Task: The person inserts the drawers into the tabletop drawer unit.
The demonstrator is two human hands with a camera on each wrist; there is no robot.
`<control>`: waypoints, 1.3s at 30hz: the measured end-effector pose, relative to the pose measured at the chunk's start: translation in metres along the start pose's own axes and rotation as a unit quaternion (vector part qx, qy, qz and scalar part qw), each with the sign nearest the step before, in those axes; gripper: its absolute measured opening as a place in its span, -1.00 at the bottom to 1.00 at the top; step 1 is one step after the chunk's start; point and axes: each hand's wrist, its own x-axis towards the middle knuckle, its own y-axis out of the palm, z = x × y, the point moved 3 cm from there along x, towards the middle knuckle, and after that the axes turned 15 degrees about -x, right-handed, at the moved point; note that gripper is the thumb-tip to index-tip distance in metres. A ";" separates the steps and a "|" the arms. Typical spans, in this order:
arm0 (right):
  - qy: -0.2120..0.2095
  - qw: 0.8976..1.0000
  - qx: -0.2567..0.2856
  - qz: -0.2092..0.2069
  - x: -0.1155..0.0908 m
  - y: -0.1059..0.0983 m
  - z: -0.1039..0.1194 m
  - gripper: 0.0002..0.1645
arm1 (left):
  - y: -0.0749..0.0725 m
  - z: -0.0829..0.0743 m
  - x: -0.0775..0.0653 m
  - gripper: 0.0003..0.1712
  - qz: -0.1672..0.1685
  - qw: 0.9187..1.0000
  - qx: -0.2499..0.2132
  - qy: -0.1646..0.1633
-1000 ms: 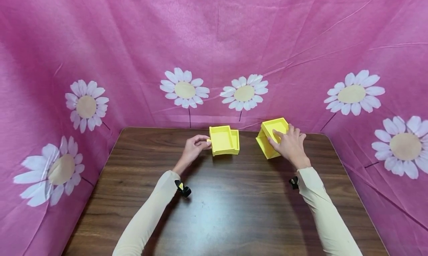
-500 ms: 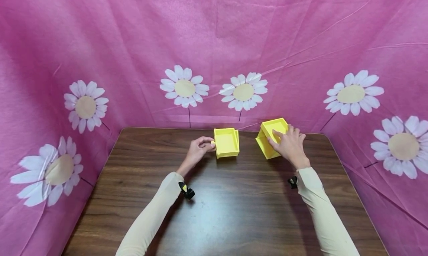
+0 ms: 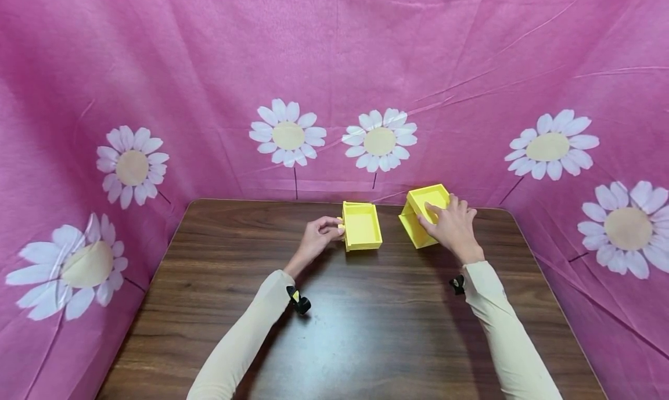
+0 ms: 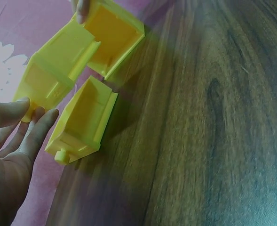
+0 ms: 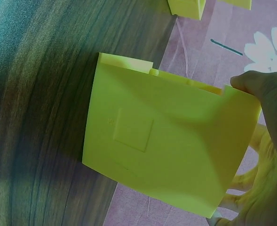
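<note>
My left hand pinches the small round knob of a yellow drawer between thumb and fingers. The left wrist view shows this drawer raised over a second yellow drawer, which rests on the table; from the head view the lower one is mostly hidden. To the right, my right hand grips a yellow open-fronted cabinet shell, its opening turned toward the drawers. In the right wrist view the thumb lies at one edge of the shell and the fingers at the far side.
Everything is near the back edge of a dark wood-grain table. A pink cloth with printed daisies hangs behind it and along both sides. Some table surface lies between the held drawer and the shell.
My left hand has carried the drawer rightward and slightly nearer to me, closer to the shell and further over the lower drawer. The right hand and shell stay put.
</note>
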 end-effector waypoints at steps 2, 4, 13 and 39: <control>0.000 1.000 -0.001 -0.003 0.000 0.000 0.000 -0.36 | 0.001 0.002 0.000 -0.70 0.001 1.000 0.001 -0.001; 0.000 1.000 -0.001 -0.005 -0.001 0.000 0.000 -0.36 | 0.003 0.004 0.000 -0.70 0.001 1.000 0.006 0.000; -0.003 1.000 -0.003 -0.001 0.000 0.000 0.000 -0.34 | 0.011 0.008 0.002 -0.68 0.003 1.000 -0.011 -0.008; 0.000 1.000 0.009 -0.016 0.001 0.001 0.000 -0.37 | 0.028 0.022 0.008 -0.67 0.015 1.000 -0.021 -0.012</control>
